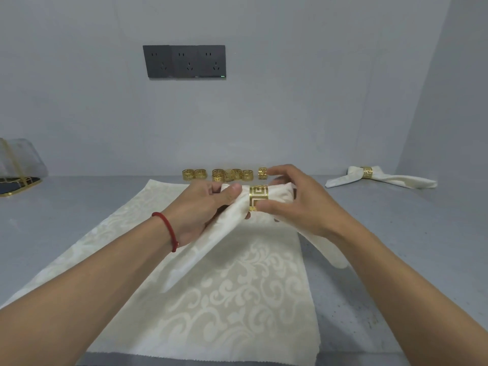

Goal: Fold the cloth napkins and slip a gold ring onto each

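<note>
A folded cream napkin (227, 215) is held above the table with a gold ring (258, 198) around its bunched middle. My left hand (203, 207) grips the napkin just left of the ring, thumb on top. My right hand (295, 199) pinches the ring between thumb and fingers, with the napkin's short end bulging out on its right side. The napkin's two tails hang down toward me. Under it lies a flat stack of cream patterned napkins (237, 299).
Several loose gold rings (227, 175) line the back of the grey table (396, 247) by the wall. A finished napkin with its ring (367, 173) lies at the back right. A gold-rimmed tray (18, 180) sits at the far left.
</note>
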`<action>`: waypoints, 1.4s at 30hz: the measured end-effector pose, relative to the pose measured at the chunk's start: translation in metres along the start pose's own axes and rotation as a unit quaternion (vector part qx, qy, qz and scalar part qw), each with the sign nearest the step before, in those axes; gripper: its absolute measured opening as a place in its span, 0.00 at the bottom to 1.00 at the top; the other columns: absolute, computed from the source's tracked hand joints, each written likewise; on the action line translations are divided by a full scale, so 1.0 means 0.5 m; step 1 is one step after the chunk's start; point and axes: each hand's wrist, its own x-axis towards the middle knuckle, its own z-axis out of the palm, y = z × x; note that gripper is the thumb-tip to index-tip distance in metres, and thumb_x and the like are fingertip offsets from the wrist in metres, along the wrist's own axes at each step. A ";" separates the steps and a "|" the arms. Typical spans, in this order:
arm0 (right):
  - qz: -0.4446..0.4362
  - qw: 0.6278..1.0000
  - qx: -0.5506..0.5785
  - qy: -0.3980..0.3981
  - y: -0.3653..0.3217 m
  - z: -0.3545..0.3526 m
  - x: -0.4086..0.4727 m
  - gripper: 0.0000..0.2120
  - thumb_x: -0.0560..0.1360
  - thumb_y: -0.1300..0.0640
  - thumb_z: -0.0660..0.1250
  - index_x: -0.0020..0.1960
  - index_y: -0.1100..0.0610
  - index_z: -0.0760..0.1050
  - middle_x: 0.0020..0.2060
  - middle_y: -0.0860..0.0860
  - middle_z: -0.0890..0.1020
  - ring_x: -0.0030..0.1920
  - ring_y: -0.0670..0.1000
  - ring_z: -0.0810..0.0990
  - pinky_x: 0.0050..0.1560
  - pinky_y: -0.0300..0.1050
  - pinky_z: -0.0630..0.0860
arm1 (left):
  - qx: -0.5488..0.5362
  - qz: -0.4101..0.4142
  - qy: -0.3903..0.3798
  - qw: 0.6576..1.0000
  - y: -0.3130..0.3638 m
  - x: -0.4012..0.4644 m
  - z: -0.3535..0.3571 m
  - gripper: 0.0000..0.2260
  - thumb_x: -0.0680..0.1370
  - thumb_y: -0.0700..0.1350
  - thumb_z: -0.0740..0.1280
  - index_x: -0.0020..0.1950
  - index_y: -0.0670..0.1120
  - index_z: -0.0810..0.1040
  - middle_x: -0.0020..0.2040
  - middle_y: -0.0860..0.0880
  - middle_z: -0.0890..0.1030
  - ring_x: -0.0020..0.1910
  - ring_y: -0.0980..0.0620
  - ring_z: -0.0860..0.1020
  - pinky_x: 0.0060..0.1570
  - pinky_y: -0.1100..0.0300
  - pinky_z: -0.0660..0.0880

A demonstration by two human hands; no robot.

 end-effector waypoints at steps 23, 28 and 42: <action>0.220 0.910 -0.211 0.283 0.555 -0.414 0.110 0.13 0.75 0.48 0.75 0.55 0.54 0.83 0.48 0.53 0.84 0.52 0.55 0.81 0.52 0.49 0.74 | 0.267 -0.025 0.060 0.961 -0.128 0.595 0.554 0.13 0.75 0.48 0.71 0.54 0.41 0.81 0.53 0.44 0.82 0.53 0.46 0.81 0.46 0.61 0.73; 0.193 0.909 -0.187 0.320 0.661 -0.424 0.201 0.14 0.78 0.53 0.71 0.62 0.57 0.79 0.58 0.57 0.84 0.61 0.60 0.78 0.64 0.55 0.73 | 0.304 0.001 0.100 0.947 -0.168 0.737 0.589 0.12 0.74 0.46 0.71 0.55 0.42 0.81 0.50 0.46 0.80 0.52 0.46 0.80 0.50 0.59 0.76; 0.197 0.895 -0.281 0.286 0.747 -0.469 0.333 0.16 0.81 0.60 0.62 0.67 0.63 0.73 0.62 0.61 0.78 0.63 0.62 0.75 0.63 0.54 0.70 | 0.318 0.041 0.105 0.941 -0.176 0.933 0.589 0.12 0.73 0.44 0.73 0.55 0.43 0.80 0.57 0.45 0.78 0.52 0.46 0.80 0.54 0.57 0.78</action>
